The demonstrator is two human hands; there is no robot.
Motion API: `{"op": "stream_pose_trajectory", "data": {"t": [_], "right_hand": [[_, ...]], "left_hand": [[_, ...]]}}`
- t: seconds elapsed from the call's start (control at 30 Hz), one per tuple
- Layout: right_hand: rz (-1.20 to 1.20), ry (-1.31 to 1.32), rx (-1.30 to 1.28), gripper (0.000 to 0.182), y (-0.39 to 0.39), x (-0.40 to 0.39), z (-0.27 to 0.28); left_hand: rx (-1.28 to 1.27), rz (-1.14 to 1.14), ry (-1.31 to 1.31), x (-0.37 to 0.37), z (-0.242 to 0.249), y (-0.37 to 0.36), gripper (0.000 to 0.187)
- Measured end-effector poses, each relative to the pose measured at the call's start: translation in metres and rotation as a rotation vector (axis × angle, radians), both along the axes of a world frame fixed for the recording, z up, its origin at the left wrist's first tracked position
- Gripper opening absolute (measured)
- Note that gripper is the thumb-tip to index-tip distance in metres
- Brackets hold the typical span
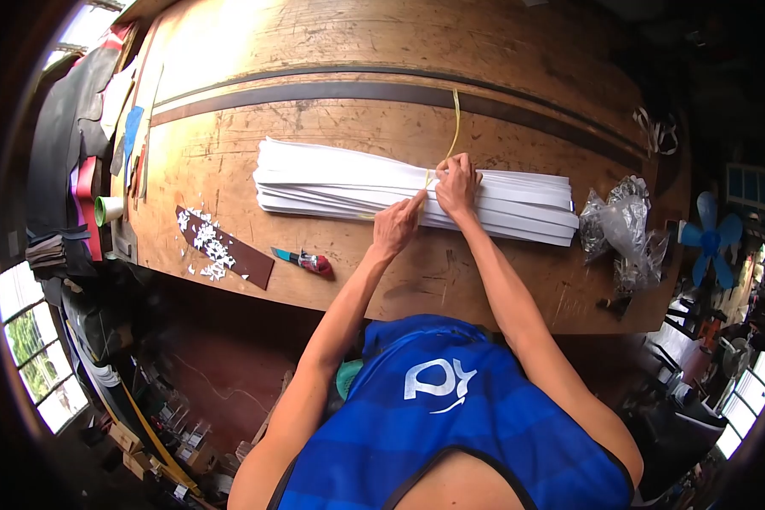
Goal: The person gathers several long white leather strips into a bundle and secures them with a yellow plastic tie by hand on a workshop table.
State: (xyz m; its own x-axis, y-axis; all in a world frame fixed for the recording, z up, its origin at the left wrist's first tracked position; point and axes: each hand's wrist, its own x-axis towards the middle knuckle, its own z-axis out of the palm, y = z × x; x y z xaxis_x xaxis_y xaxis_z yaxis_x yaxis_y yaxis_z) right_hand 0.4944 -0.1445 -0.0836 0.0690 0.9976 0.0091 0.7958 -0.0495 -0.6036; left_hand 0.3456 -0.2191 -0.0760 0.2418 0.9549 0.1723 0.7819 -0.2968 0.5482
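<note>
Currently left-hand fingers [398, 223] curled at yellow string [457, 127], right-hand fingers [457, 183] pinching it. White strips [340, 183] bundled directly under both sets of fingers; knife [304, 260] on table [357, 285], nearer left-hand fingers.

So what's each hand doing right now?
Left hand: fingers bent at the yellow cord; whether gripping, can't tell.
Right hand: closed on the yellow cord.

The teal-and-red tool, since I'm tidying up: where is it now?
In the head view, the tool lies left of the left hand, near the table's front edge, right of the brown piece with white scraps.
</note>
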Motion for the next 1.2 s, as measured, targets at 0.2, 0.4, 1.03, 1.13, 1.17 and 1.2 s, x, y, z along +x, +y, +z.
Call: {"op": "stream_pose_trajectory", "data": {"t": [0.2, 0.4, 1.03, 1.13, 1.17, 1.2], "right_hand": [[-0.026, -0.004, 0.002, 0.006, 0.001, -0.001, -0.004], [-0.002, 0.019, -0.026, 0.004, -0.001, 0.005, 0.003], [0.232, 0.414, -0.216, 0.016, 0.003, 0.018, 0.024], [0.273, 0.395, -0.219, 0.014, 0.006, 0.016, 0.028], [0.297, 0.392, -0.232, 0.013, 0.006, 0.016, 0.029], [0.306, 0.391, -0.236, 0.013, 0.006, 0.016, 0.031]], "left_hand": [[-0.043, 0.041, 0.019, 0.005, 0.000, -0.001, 0.045], [-0.070, 0.033, 0.097, 0.008, 0.005, 0.000, 0.047], [-0.089, 0.007, 0.119, 0.006, -0.002, -0.001, 0.052], [0.011, 0.004, 0.080, 0.005, -0.005, -0.001, 0.054], [0.009, 0.012, 0.080, 0.005, -0.005, -0.001, 0.054], [-0.002, 0.006, 0.077, 0.004, -0.005, -0.002, 0.054]]}}
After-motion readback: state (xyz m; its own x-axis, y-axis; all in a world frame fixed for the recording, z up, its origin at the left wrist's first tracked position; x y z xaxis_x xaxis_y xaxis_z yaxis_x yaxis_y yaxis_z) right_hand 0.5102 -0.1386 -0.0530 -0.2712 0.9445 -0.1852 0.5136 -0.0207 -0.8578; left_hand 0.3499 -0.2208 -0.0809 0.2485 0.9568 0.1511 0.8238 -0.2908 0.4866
